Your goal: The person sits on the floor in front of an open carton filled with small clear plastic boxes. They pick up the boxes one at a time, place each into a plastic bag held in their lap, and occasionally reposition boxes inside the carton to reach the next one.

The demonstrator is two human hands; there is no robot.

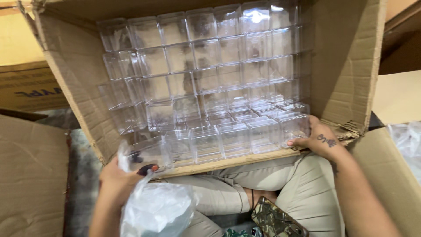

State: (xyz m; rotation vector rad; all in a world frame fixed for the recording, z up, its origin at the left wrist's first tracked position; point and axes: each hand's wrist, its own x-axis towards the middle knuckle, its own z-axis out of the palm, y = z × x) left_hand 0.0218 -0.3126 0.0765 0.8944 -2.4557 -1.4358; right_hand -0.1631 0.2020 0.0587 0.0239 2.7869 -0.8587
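Observation:
A large cardboard box (74, 66) lies tipped toward me, packed with several rows of clear plastic boxes (206, 74). My left hand (116, 180) grips one clear plastic box (144, 153) at the carton's lower left corner, and a crumpled clear plastic bag (158, 208) hangs from that hand over my lap. My right hand (318, 138) presses its fingers against the rightmost clear box of the front row (293, 127), at the carton's lower right edge.
Another cardboard carton (30, 171) stands at the left and one more (390, 175) at the right. A phone in a patterned case (276, 219) rests on my crossed legs in beige trousers. A yellowish carton (22, 83) sits at the far left.

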